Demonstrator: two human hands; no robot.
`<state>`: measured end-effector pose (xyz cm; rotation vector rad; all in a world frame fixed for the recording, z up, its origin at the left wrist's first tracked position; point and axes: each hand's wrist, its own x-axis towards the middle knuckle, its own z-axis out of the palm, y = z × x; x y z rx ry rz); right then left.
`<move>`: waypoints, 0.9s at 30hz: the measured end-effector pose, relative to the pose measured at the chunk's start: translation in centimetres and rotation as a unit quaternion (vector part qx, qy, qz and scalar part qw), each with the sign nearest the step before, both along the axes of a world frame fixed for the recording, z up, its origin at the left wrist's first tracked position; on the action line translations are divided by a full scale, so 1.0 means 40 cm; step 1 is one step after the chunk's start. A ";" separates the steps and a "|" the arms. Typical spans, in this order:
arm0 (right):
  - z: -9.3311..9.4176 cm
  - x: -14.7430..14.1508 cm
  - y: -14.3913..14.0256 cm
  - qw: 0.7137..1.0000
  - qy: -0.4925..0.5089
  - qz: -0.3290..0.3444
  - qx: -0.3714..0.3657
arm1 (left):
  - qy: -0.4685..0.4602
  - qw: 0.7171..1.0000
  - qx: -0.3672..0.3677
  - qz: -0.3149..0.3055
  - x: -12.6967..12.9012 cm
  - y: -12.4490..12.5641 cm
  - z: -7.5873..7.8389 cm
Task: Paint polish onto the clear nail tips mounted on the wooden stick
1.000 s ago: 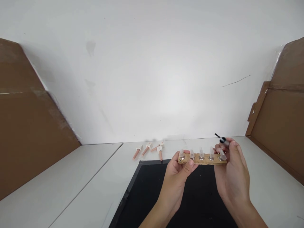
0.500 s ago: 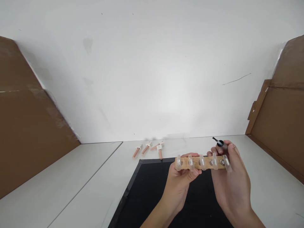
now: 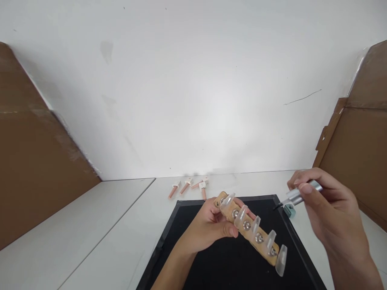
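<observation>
Over the black mat [image 3: 223,262], fingers of the left hand [image 3: 205,227] pinch a slanting wooden bar [image 3: 250,237] bearing clear, tapered tips [image 3: 255,224] on shiny metal studs [image 3: 247,225]; those of the right hand [image 3: 335,213] pinch a silvery brush [image 3: 294,196].

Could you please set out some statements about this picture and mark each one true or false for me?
1. The left hand holds a wooden strip. True.
2. The right hand holds a silver brush. True.
3. The wooden strip carries only three clear pieces. False: it carries five clear nail tips.
4. The bristles of the silver brush are touching the wooden strip. False: they are apart from it.
5. Four pink sticks lie near the far left corner of the black mat. True.
6. A green container stands to the left of the black mat. False: it is by the mat's right edge.
</observation>
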<state>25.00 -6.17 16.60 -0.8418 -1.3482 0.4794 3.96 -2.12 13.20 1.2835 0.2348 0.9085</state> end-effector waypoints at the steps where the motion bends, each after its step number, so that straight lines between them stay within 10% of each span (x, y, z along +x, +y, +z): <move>1: -0.007 0.030 0.003 0.999 -0.033 -0.022 -0.003 | 0.005 1.000 0.003 0.004 0.006 0.000 -0.006; 10: -0.166 0.361 0.169 0.832 -0.402 -0.120 -0.363 | 0.018 0.998 0.038 0.040 0.051 -0.006 -0.043; 27: -0.271 0.374 0.265 0.693 -0.487 -0.067 -0.527 | 0.019 0.998 0.057 0.018 0.063 -0.004 -0.045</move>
